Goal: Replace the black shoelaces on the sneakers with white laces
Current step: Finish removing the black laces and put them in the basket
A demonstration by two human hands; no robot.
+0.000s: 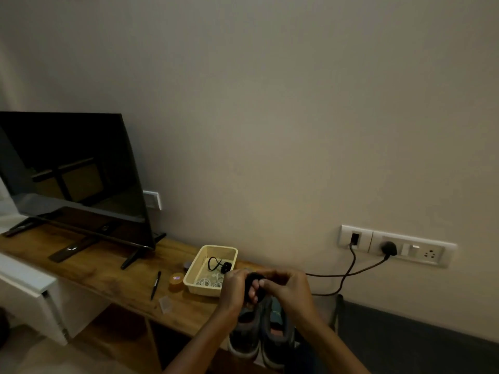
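Head view: pinching black lace [254,279] in left hand [234,286] and right hand [286,288] beside basket [201,290]; white laces [206,281] inside, nearer left hand.

A: Dark bundle [253,279] between left hand [234,288] and right hand [290,290]: curled fingers cover most of it. Lace or not, cannot tell.
B: Sneakers [247,333]?
A: Tongues and eyelets hidden behind hands and forearms; the rest is blurred and dim.
B: Basket [201,288]?
A: White coils [208,281] too small to identify; near right corner hidden by left hand.
B: Noted. Television [67,171] cut off at left edge.
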